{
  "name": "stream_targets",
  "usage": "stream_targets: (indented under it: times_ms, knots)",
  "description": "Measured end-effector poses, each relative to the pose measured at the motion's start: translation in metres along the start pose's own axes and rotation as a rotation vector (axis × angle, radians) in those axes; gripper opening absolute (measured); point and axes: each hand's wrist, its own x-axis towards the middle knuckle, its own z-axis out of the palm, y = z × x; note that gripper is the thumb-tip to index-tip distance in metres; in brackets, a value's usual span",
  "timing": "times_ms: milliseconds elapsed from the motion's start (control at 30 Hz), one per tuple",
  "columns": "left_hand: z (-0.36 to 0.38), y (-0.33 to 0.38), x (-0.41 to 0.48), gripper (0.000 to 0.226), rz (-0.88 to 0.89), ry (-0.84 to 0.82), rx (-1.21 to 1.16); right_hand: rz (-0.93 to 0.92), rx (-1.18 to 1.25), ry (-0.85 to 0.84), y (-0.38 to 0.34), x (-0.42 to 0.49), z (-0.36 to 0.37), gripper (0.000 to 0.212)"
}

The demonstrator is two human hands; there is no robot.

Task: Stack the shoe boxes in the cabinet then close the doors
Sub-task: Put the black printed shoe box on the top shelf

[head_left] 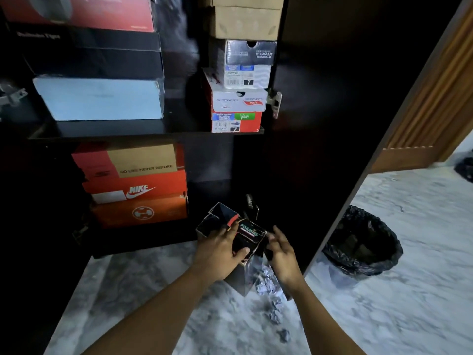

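Gripping the black shoe box point(247, 239) marked FOAMIES, my left hand point(220, 254) is clamping its fingers point(230, 233) over the top and my thumb against the near face. The box is sitting low at the cabinet's point(153, 130) open front, just right of the orange Nike stack point(139, 190), over the marble floor point(409, 252). I am judging it best to square the flaps, then slide it level into the empty bay beside that stack. My right hand point(282, 254) is cupping the box's right side, fingers half curled; whether they are pressing it, I cannot tell. Crumpled paper point(266, 280) is spilling below, and the dark bay is hiding the box's far end and a second open box point(215, 219) behind.
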Motion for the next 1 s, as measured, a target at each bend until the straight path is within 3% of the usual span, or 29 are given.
stream_targets:
  times_ms: [100, 167, 300, 533, 600, 700, 833, 1000]
  knots:
    - [-0.003, -0.012, -0.033, 0.085, -0.1, -0.011, 0.033, 0.08, 0.032, -0.034, 0.005, -0.017, 0.017, 0.04]
    - [-0.004, -0.019, -0.062, 0.086, -0.17, -0.015, 0.008, 0.143, 0.011, -0.074, 0.014, -0.032, 0.031, 0.052]
    - [0.008, -0.031, -0.118, 0.096, -0.336, -0.078, -0.255, 0.153, -0.056, -0.117, 0.031, -0.063, 0.064, 0.069]
    - [0.042, -0.079, -0.16, 0.115, -0.562, 0.022, -0.621, 0.167, -0.031, -0.189, 0.061, -0.092, 0.11, 0.045]
    - [0.052, -0.093, -0.164, 0.113, -0.577, 0.065, -0.732, 0.175, -0.02, -0.125, 0.074, -0.084, 0.116, 0.053]
    - [0.072, -0.112, -0.169, 0.102, -0.533, 0.095, -0.939, 0.198, -0.136, -0.028, 0.091, -0.065, 0.113, 0.084]
    - [0.099, -0.134, -0.175, 0.097, -0.521, 0.084, -1.128, 0.278, -0.27, -0.05, 0.115, -0.03, 0.084, 0.108]
    - [0.117, -0.158, -0.169, 0.096, -0.594, -0.03, -1.024, 0.272, -0.329, -0.193, 0.139, -0.002, 0.059, 0.094]
